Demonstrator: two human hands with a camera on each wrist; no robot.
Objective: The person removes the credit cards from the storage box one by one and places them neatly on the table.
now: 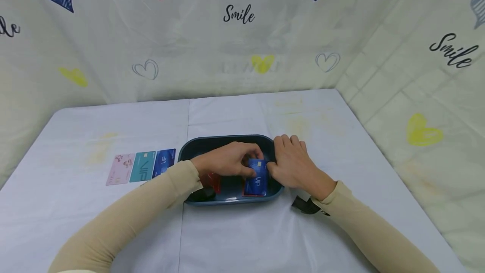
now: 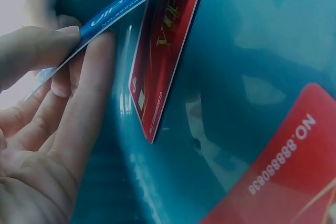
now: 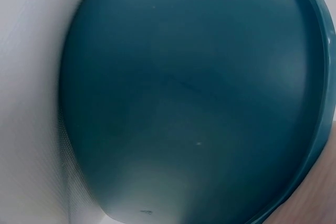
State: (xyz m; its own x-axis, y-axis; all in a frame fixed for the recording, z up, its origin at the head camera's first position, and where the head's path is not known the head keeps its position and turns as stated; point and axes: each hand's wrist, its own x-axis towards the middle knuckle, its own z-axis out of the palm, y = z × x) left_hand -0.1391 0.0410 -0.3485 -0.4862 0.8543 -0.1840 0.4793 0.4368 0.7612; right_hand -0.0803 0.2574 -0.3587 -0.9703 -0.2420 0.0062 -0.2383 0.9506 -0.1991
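Note:
My left hand (image 1: 229, 159) pinches a blue VIP card (image 1: 257, 184) between thumb and fingers, over the right part of a dark teal tray (image 1: 231, 191). In the left wrist view the blue card (image 2: 118, 11) slants, its far end at the top of a red card (image 2: 168, 40) that leans by the tray wall. A second red card (image 2: 278, 177) lies farther along in the tray. My right hand (image 1: 293, 163) grips the tray's right end, its thumb beside the blue card. The right wrist view shows mostly the tray's teal surface (image 3: 194, 93); the fingertips are hidden there.
Left of the tray, a pink card (image 1: 120, 169), a teal VIP card (image 1: 142, 167) and a blue card (image 1: 164, 162) lie in a row on the white tabletop (image 1: 227, 239). A patterned curtain (image 1: 189, 41) hangs behind the table. A black strap (image 1: 304, 205) shows at the right wrist.

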